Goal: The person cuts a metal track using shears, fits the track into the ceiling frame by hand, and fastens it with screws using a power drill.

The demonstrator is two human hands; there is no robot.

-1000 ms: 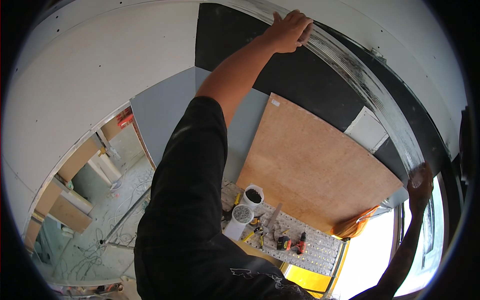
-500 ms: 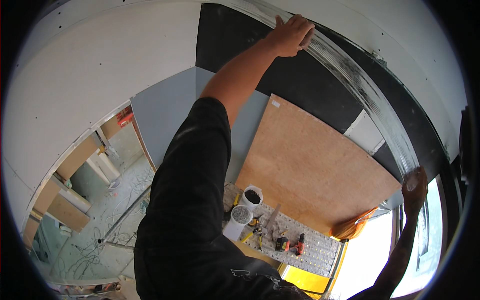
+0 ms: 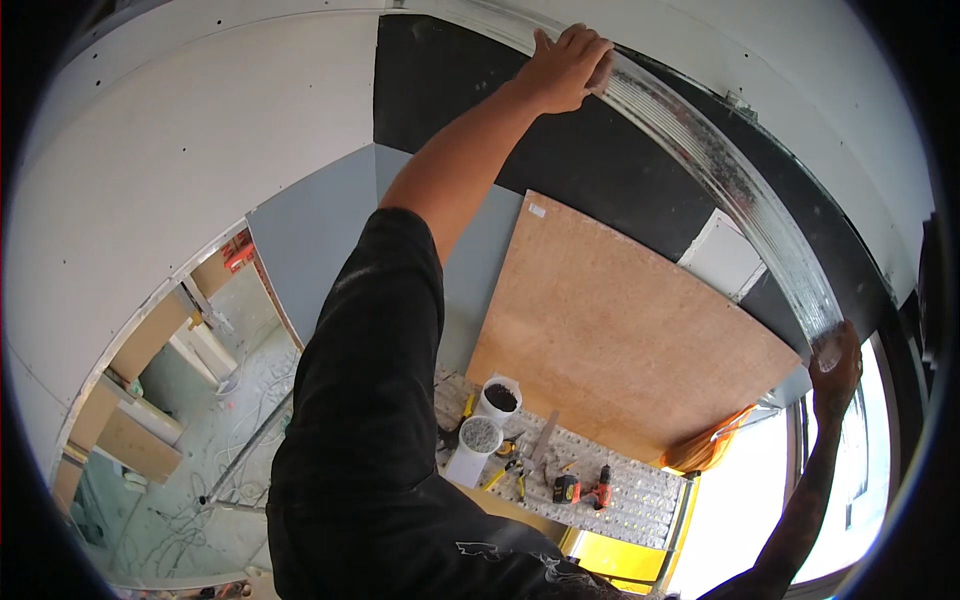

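A long, shiny, ribbed silvery strip (image 3: pixel 735 175) runs overhead in front of the black wall band (image 3: pixel 620 165), its line bowed by the lens. My left hand (image 3: pixel 568 68) is closed over its lower edge, arm stretched up, the fingertips partly hidden behind it. Lower on the right, my right hand (image 3: pixel 835 365) grips the same strip. Beyond that hand the strip continues against the bright window, where glare hides detail. Whether the strip touches the wall behind I cannot tell.
Below, a perforated metal platform (image 3: pixel 640 508) carries two white buckets (image 3: pixel 480 436), a red drill (image 3: pixel 601 490), a tape measure (image 3: pixel 566 489) and pliers. A brown board (image 3: pixel 630 320) leans on the wall. Cables (image 3: pixel 185 525) litter the floor at left, beyond an opening.
The view has shifted slightly, and my left hand appears a little further left. Both hands keep hold of the strip, which looks barely moved against the wall.
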